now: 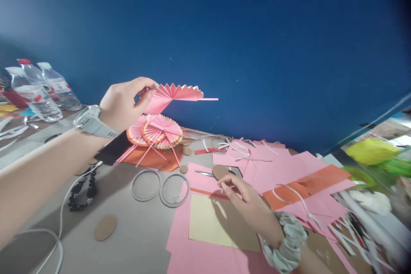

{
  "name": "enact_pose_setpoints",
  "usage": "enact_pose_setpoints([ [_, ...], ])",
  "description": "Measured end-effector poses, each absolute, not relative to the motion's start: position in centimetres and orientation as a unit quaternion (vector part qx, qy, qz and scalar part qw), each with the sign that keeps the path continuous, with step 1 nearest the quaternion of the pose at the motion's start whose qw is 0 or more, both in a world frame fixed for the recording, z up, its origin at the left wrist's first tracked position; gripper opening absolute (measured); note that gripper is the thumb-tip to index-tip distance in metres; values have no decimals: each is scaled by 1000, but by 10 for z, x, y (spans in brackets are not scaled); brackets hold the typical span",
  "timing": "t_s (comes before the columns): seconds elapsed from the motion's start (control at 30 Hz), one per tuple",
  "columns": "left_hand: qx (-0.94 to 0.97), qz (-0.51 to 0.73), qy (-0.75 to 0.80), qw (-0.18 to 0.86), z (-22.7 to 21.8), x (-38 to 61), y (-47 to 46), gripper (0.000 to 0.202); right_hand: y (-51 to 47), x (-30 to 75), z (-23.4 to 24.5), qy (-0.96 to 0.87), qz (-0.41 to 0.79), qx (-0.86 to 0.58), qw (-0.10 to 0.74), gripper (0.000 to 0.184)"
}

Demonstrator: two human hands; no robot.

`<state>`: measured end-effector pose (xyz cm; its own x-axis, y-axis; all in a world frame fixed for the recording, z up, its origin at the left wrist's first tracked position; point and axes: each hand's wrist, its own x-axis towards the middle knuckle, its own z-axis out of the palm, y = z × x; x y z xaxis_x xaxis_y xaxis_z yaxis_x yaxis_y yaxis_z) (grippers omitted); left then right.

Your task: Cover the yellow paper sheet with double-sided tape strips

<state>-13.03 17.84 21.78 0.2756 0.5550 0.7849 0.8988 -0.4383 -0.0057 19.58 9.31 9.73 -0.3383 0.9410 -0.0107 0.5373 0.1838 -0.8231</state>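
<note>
Two hands are seen: a pleated fan [175, 94] is held up, pinched at its folded base by the left hand [123, 102], fingers clamped. Thin paper likely feels light and crushable; pleats are best spared. Right hand [247, 199] fingers, loosely apart, rest on an orange strip [205, 192] near scissors [205, 174].

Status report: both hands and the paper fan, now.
Left hand pinches pleated pink fan, raised above table. Right hand rests on pink paper near scissors. Nothing blocking.
</note>
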Motion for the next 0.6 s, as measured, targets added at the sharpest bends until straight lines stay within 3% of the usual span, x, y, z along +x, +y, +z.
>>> enact_pose_setpoints([
  [0.1,-791,-346,-445,237,215,-132,188,27,88,196,100,-717,384,-518,264,19],
  [0.27,-901,-157,-365,177,181,-149,210,29,80,195,102,-719,376,-515,276,17],
  [0.43,-902,-45,-403,146,130,-171,216,31,76,201,93,-756,363,-490,238,21],
  [0.6,-874,-18,-456,169,103,-174,207,38,79,188,83,-797,331,-463,204,20],
])
